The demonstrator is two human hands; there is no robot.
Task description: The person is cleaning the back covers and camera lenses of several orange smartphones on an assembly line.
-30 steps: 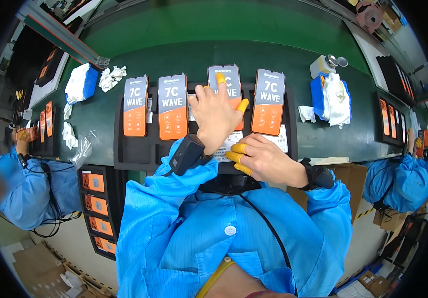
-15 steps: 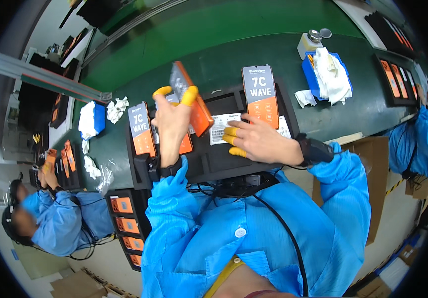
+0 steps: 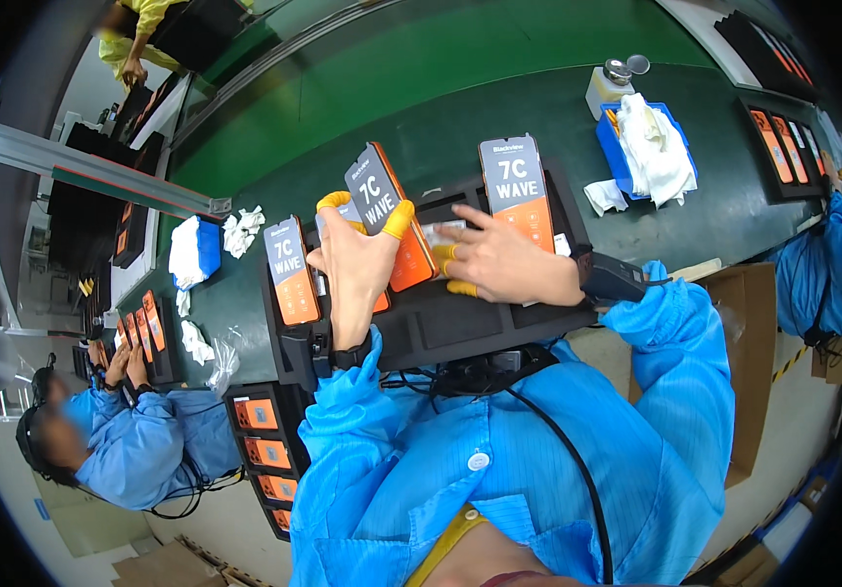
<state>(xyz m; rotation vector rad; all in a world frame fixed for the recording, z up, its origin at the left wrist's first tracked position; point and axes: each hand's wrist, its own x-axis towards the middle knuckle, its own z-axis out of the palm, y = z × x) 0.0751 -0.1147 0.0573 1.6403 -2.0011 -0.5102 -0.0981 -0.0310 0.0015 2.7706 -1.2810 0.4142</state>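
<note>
Tilted phone (image 3: 380,192) (grey-and-orange front)

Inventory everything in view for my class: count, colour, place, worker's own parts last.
Work tray: one, black, on the green table
Phones: four, grey-orange, at that tray, one tilted
Boxes: two, blue, table's left and right
Cloths: several, white, in or near boxes
Bottle: one, whitish, behind right box
Plastic bag: one, clear, table's left front
Other trays: several, black, with orange phones, both sides
Cardboard: several pieces, brown, low down
Co-workers: three, in blue or yellow, both sides, upper left
Coat: one, blue, worn
Wrist devices: two, black, worn
Left hand: one, yellow finger covers, touching tilted phone
Right hand: one, same covers, above tray
</note>
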